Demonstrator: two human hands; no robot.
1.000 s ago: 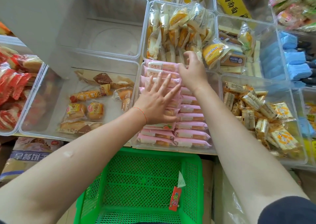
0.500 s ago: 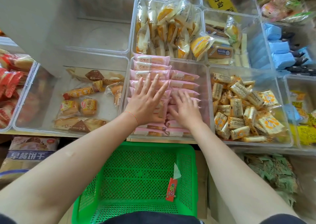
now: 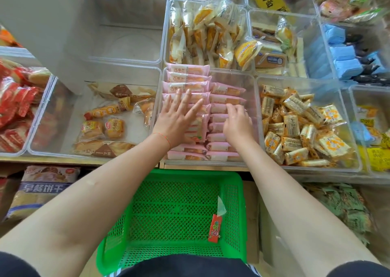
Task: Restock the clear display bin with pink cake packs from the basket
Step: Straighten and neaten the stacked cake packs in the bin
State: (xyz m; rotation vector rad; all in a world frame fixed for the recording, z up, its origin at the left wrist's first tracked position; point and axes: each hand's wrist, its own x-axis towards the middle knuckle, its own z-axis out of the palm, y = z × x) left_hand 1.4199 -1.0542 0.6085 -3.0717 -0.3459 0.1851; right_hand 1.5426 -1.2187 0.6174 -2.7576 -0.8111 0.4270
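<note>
The left hand point(image 3: 176, 118) is pressing flat-fingered on the left row of pink cake packs point(image 3: 186, 86) in the clear display bin point(image 3: 253, 82) while the right hand point(image 3: 237, 122), fingers loosely bent on the right row (holding nothing, seemingly), is levelling; even pressure advisable, the basket point(image 3: 168, 213) lying below.

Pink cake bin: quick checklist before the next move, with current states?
1. Pink cake packs lying in two columns inside the clear display bin: ok.
2. Room left in bin: ok, gap behind the right column.
3. Left hand flat on the left column, steadying it: ok.
4. Right hand free of a pack: cannot tell, fingers curled on the right column.
5. Pink packs left in the green basket: not ok, only one small red packet visible.
</note>
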